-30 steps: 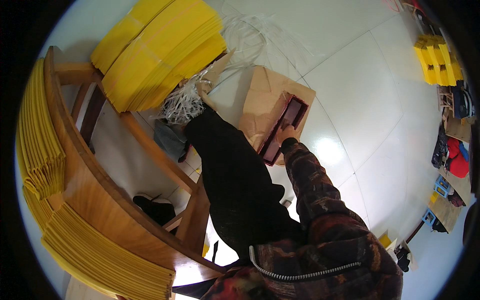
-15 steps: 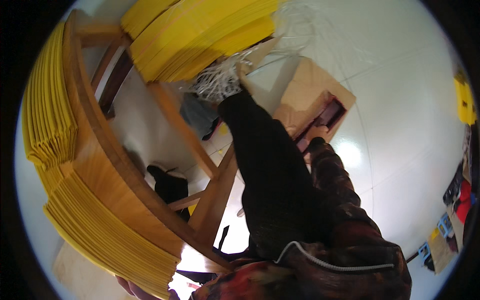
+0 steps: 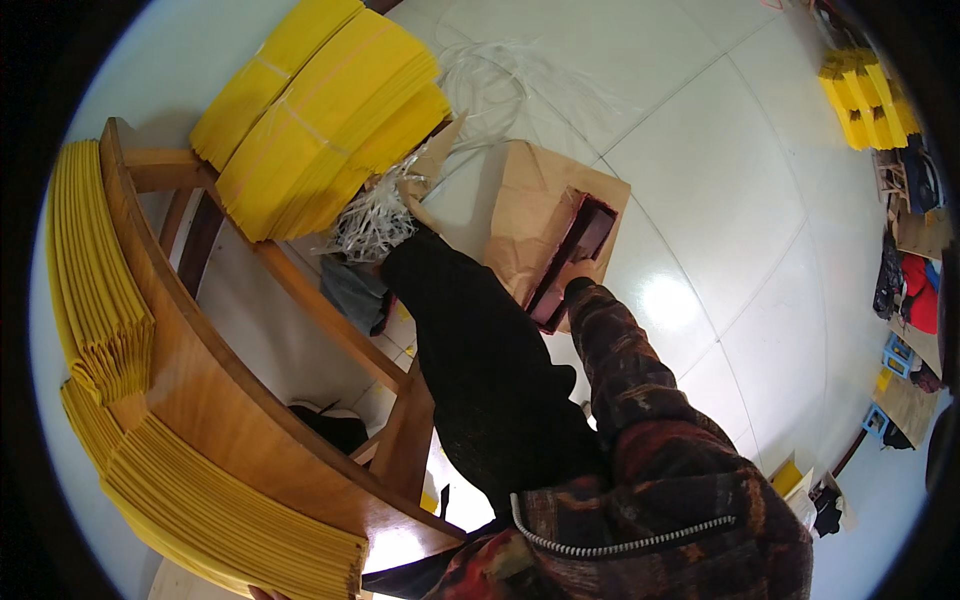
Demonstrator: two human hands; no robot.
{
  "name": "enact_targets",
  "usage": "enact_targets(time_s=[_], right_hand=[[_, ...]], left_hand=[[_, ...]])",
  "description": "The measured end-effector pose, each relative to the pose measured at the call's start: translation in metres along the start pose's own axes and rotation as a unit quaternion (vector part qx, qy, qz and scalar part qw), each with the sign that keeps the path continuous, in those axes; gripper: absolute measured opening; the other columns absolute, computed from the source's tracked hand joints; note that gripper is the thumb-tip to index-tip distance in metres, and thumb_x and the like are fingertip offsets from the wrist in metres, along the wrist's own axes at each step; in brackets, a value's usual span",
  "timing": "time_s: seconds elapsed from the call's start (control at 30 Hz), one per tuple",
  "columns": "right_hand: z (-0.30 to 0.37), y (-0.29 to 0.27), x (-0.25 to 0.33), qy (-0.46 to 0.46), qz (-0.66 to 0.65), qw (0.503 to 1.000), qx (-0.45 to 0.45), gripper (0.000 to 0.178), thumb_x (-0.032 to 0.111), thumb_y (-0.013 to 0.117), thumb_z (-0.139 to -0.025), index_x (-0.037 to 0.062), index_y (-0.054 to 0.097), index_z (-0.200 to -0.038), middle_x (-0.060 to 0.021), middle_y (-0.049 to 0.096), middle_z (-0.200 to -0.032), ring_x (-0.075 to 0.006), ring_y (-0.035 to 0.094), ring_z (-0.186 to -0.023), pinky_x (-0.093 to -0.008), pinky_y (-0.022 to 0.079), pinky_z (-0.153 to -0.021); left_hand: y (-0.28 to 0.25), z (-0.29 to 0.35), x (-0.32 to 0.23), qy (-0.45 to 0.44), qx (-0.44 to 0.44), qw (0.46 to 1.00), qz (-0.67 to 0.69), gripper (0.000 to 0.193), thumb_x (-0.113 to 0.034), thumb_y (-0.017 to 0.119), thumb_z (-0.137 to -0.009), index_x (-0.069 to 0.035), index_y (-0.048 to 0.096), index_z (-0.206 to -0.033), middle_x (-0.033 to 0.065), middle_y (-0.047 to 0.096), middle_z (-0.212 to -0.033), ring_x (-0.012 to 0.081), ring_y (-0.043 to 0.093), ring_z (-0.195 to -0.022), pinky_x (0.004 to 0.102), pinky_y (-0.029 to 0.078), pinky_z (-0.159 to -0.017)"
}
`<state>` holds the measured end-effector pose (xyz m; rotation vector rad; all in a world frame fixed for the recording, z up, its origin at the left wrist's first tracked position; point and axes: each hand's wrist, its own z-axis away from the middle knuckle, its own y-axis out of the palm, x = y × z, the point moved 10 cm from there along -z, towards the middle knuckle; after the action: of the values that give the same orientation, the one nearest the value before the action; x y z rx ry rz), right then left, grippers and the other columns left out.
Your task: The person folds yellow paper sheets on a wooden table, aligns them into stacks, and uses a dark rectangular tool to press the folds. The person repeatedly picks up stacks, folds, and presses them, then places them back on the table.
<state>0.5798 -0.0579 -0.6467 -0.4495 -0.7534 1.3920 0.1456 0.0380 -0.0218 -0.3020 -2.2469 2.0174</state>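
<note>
My right hand (image 3: 574,272) reaches down to a long, dark red-stained tray (image 3: 600,212) on the floor. Its fingers look curled at the tray's near side; what they hold, if anything, is hidden. The tray lies on a sheet of brown paper (image 3: 515,200). At the lower edge, only a few fingertips of my left hand (image 3: 266,594) show, against the underside of a fanned stack of yellow folded paper (image 3: 230,510). This stack lies along the rim of a wooden table (image 3: 240,390). Another yellow stack (image 3: 95,270) lies farther along the same rim.
Tied yellow bundles (image 3: 330,110) stand beyond the table, beside tangled clear strapping (image 3: 375,220). My black-clad leg (image 3: 490,370) lies between table and tray. Pale floor tiles (image 3: 720,170) spread to the right. More yellow bundles (image 3: 865,95) and blue stools (image 3: 897,355) stand far right.
The view has shifted, so the tray, bundles and leg appear farther left and most of them lower. My right hand stays at the tray. Less of my left hand shows.
</note>
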Motion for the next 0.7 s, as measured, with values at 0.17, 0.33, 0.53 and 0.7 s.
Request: enact_targets(time_s=[0.17,0.33,0.53,0.7], right_hand=[[-0.019,0.021,0.007,-0.070,0.273,0.960,0.011,0.039,0.032,0.047,-0.089,0.0008,0.049,-0.113,-0.0177,0.058,-0.111,-0.0344,0.055,-0.108,-0.0436,0.044,-0.088],[-0.021,0.040,0.012,-0.138,0.531,0.825,0.134,0.043,0.035,0.045,-0.089,0.0067,0.046,-0.121,-0.0116,0.055,-0.117,-0.0307,0.053,-0.108,-0.0398,0.044,-0.087],[-0.006,0.006,0.019,-0.166,0.532,0.825,0.096,0.038,0.036,0.044,-0.090,0.0064,0.050,-0.112,-0.0112,0.058,-0.104,-0.0262,0.056,-0.093,-0.0365,0.046,-0.076],[0.006,-0.038,0.009,-0.155,0.381,0.908,0.077,0.035,0.038,0.043,-0.091,0.0061,0.053,-0.104,-0.0108,0.061,-0.093,-0.0224,0.059,-0.080,-0.0338,0.048,-0.066]], left_hand=[[0.000,0.001,0.001,0.015,-0.049,0.999,-0.008,0.076,-0.055,0.045,-0.086,0.000,0.032,-0.136,0.0297,0.038,-0.129,0.0461,0.037,-0.119,0.0567,0.028,-0.097],[0.001,-0.004,-0.012,0.139,-0.107,0.983,-0.056,0.072,-0.058,0.036,-0.088,-0.004,0.034,-0.135,0.0301,0.048,-0.118,0.0461,0.048,-0.107,0.0572,0.035,-0.093],[0.012,0.015,0.031,-0.064,0.052,0.997,-0.010,0.091,-0.066,0.054,-0.073,-0.009,0.025,-0.138,0.0269,0.019,-0.142,0.0430,0.022,-0.131,0.0571,0.021,-0.103],[0.014,0.007,0.035,-0.021,0.044,0.999,-0.002,0.088,-0.067,0.048,-0.078,-0.006,0.028,-0.138,0.0257,0.020,-0.143,0.0414,0.022,-0.132,0.0529,0.018,-0.106]])
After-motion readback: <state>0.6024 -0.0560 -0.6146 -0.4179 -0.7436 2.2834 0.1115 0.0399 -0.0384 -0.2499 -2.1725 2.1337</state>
